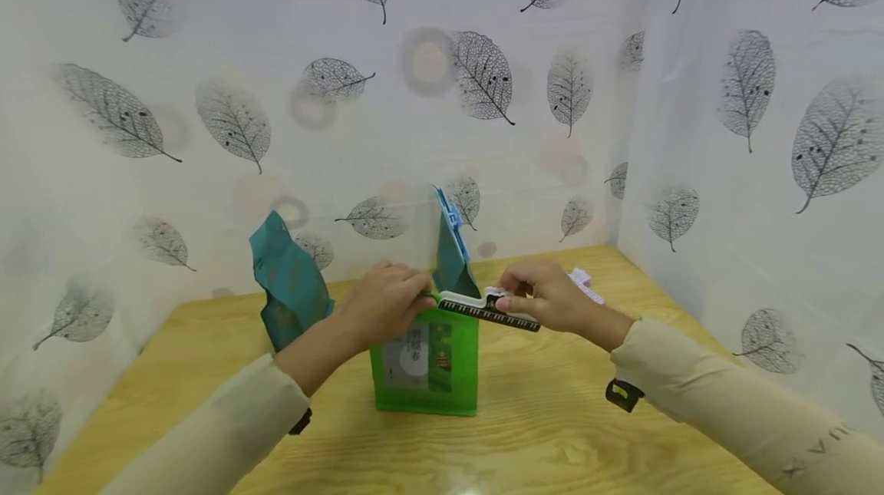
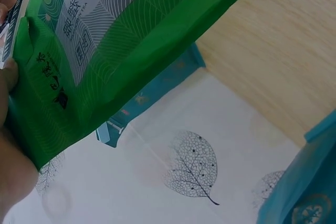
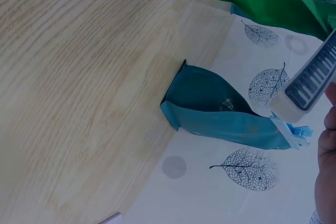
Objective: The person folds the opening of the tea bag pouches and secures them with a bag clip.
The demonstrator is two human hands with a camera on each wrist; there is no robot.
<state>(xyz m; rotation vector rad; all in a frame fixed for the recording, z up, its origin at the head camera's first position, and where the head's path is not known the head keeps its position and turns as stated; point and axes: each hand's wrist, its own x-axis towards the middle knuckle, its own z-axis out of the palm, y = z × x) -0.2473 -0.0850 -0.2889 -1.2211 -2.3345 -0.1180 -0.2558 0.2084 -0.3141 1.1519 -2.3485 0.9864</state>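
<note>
A green printed tea bag (image 1: 463,372) stands upright at the middle of the table. My left hand (image 1: 387,303) grips its top edge near the upper left. A white bag clip (image 1: 490,315) with a piano-key pattern is pinched in my right hand (image 1: 549,295). One end of this clip meets the bag's top at the right, and the other sticks out past the bag. In the left wrist view the clip (image 2: 16,22) lies along the top edge; whether its jaws enclose the bag there, I cannot tell.
Behind the green bag stands a teal bag (image 1: 452,268) with a light blue clip (image 1: 452,215) across its top. Another teal bag (image 1: 286,280), its top crumpled, stands at the left. A pale pink-white object (image 1: 587,285) lies at the back right. Leaf-patterned curtains (image 1: 414,134) border the table.
</note>
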